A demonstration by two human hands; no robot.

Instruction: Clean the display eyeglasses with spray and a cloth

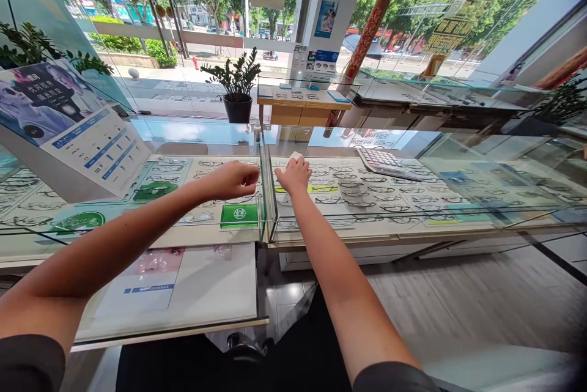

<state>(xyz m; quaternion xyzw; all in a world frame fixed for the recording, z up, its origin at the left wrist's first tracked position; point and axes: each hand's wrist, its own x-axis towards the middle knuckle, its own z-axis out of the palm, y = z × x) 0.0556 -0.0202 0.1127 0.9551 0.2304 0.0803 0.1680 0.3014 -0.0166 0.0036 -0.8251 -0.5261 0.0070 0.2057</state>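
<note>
My left hand (237, 180) is curled closed above the glass display counter (262, 214), left of its dividing panel. Nothing shows between its fingers. Just right of the divider, my right hand (296, 175) is over the glass with bent fingers and the thumb out to the left. A small white piece (297, 155), perhaps a folded cloth, sticks out past its fingertips; most of it is covered by the hand. Under the glass lie rows of eyeglasses (362, 193). A green box (239, 216) with a white emblem is below my left hand.
A calculator (384, 161) lies on the counter to the right. A folded display card (87, 129) stands at the left. Beyond the counter are a potted plant (238, 89) and another glass case (302, 96). A lower table (215, 294) is in front of me.
</note>
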